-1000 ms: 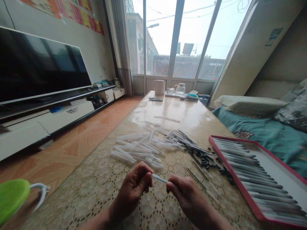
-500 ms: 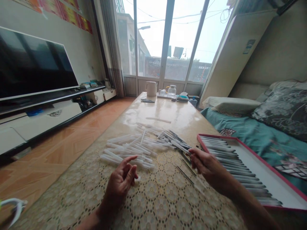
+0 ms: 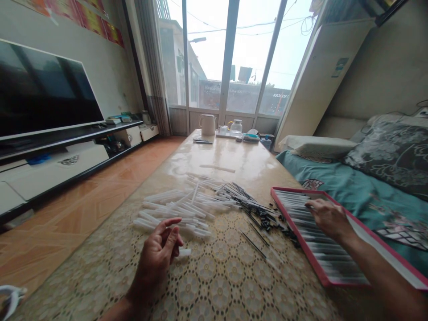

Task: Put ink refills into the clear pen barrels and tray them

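Well, I am looking down a long table [image 3: 220, 263] with a flower-patterned cover, glossy at its far end, where a jug [image 3: 208, 125] and a glass pot [image 3: 236, 127] stand before tall windows [image 3: 247, 58]. On the left I have a TV [image 3: 43, 91] above a low cabinet [image 3: 80, 156]; on the right, a teal-covered sofa [image 3: 361, 187].

Beside the sofa, the pens [image 3: 317, 243] lie in a red-rimmed box [image 3: 317, 273] on the table's right side. They are flat and side by side, long axes running mostly left to right, right ends slightly nearer me. My right hand [image 3: 329, 218] is over them, fingers drawn narrow at the far pens; I can't tell whether it grips one.

My left hand [image 3: 160, 245] is loosely curled, palm inward, near the white tubes [image 3: 180, 209]. A short white piece [image 3: 185, 252] shows by its fingers, pointing right; I can't tell if it is held. Dark rods [image 3: 237, 194] slant rightward toward me, black caps [image 3: 267, 218] beside them.
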A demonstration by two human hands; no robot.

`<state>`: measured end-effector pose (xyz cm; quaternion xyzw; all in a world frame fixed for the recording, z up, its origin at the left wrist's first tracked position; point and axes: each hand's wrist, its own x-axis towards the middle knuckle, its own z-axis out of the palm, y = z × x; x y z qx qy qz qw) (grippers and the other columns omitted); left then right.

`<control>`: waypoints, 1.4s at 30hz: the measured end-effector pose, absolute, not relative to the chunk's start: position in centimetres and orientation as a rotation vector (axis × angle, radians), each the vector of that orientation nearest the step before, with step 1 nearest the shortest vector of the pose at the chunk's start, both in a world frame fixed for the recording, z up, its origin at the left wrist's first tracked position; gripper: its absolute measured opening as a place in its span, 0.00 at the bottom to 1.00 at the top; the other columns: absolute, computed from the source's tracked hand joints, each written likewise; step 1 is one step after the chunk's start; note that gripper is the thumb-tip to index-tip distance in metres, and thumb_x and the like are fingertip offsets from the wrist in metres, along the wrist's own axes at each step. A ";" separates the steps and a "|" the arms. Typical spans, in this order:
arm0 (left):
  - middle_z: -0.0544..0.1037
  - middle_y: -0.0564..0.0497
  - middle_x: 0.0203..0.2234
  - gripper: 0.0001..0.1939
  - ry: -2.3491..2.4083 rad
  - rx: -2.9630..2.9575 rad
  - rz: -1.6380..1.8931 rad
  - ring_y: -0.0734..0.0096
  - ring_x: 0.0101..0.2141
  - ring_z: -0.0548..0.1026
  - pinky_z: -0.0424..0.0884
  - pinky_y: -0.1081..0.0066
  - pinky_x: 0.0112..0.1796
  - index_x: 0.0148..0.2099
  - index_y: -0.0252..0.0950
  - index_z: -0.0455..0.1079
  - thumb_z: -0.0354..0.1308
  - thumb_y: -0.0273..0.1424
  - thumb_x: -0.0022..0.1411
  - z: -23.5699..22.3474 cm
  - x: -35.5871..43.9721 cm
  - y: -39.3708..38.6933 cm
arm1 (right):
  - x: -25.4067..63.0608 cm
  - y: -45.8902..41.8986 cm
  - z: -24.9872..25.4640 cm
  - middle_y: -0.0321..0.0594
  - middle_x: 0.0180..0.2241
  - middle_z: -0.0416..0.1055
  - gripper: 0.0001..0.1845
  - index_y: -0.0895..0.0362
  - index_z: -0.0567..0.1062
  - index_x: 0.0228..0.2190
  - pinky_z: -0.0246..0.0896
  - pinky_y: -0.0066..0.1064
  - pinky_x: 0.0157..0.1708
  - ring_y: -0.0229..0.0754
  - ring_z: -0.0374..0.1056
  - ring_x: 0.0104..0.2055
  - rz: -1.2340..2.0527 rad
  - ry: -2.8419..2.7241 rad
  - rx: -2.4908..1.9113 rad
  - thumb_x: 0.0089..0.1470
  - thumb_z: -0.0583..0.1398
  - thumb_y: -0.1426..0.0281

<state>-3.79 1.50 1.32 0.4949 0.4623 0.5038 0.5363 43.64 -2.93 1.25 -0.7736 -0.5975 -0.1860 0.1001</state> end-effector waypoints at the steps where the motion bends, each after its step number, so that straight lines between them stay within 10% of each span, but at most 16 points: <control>1: 0.69 0.58 0.18 0.22 1.103 1.175 1.200 0.79 0.16 0.62 0.58 0.80 0.16 0.47 0.36 0.65 0.59 0.42 0.54 1.3 -3.8 1.5 | 43.6 -2.8 1.3 0.47 0.40 0.75 0.13 0.56 0.76 0.37 0.57 0.36 0.35 0.49 0.70 0.40 -0.554 -1.759 -2.282 0.54 0.53 0.74; 20: 0.69 0.57 0.14 0.11 1.126 1.424 1.069 0.78 0.15 0.63 0.60 0.78 0.17 0.32 0.35 0.69 0.58 0.39 0.56 1.2 -3.4 0.3 | 18.0 2.0 0.7 0.42 0.34 0.71 0.07 0.58 0.73 0.34 0.60 0.28 0.38 0.39 0.67 0.36 0.157 -1.974 -1.650 0.53 0.55 0.76; 30: 0.70 0.55 0.16 0.12 0.979 1.319 0.973 0.78 0.15 0.65 0.60 0.79 0.16 0.31 0.35 0.70 0.59 0.39 0.55 0.7 -3.2 0.1 | 17.6 2.9 0.7 0.40 0.30 0.69 0.06 0.57 0.70 0.27 0.56 0.28 0.34 0.40 0.65 0.33 0.087 -1.884 -1.737 0.54 0.55 0.75; 37: 0.78 0.49 0.26 0.23 0.719 0.923 0.889 0.71 0.24 0.76 0.70 0.74 0.25 0.49 0.34 0.68 0.66 0.34 0.50 0.7 -2.6 0.4 | 16.7 -2.9 2.3 0.36 0.27 0.69 0.07 0.56 0.68 0.30 0.56 0.27 0.29 0.38 0.65 0.30 0.270 -1.851 -1.550 0.58 0.52 0.73; 42: 0.78 0.48 0.23 0.15 0.703 0.765 0.921 0.74 0.22 0.73 0.67 0.77 0.22 0.39 0.32 0.74 0.66 0.35 0.50 0.6 -2.9 0.6 | 16.5 -4.2 2.8 0.36 0.28 0.70 0.06 0.55 0.69 0.32 0.58 0.27 0.31 0.38 0.66 0.30 0.359 -1.919 -1.520 0.58 0.53 0.71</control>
